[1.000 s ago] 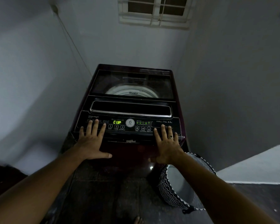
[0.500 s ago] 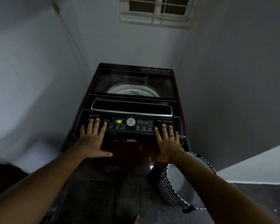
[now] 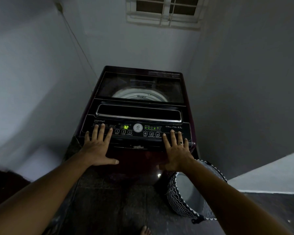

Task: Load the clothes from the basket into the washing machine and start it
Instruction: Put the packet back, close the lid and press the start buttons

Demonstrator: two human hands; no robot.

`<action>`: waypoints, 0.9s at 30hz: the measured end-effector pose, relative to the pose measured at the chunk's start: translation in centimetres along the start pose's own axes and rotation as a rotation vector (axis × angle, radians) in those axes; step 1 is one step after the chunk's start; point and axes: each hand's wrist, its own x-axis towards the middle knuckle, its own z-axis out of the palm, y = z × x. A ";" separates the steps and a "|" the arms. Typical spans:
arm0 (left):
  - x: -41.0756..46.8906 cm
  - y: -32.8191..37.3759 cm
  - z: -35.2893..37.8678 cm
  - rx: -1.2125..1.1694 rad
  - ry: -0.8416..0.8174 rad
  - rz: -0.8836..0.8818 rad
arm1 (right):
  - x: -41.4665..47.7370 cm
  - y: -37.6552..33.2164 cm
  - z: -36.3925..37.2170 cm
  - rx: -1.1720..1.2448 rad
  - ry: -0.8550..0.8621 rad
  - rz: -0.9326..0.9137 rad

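Plainly, left hand (image 3: 98, 150) and right hand (image 3: 176, 154) spread flat fingers (image 3: 101, 131) on the washing machine (image 3: 139, 114); basket (image 3: 176, 199) half-hidden.

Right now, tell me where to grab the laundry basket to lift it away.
Take the basket by its near rim, at what looks like a dark loop, reaching down from above with the right hand. It stands mouth-up on the floor beside the washing machine, and part of the far rim is covered by the forearm.

Window (image 3: 163, 12) gets chopped by the top edge, toes (image 3: 145, 231) by the bottom; panel (image 3: 112, 123) print's too tiny to read.
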 end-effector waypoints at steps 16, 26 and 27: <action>0.1 -0.1 0.1 -0.001 0.004 0.001 | 0.0 -0.1 -0.1 -0.002 0.005 0.004; 0.1 -0.1 0.1 0.001 -0.003 0.001 | 0.0 -0.1 -0.1 -0.013 -0.003 0.006; 0.1 -0.1 0.1 0.000 -0.004 0.002 | 0.0 -0.2 -0.2 -0.015 -0.006 0.006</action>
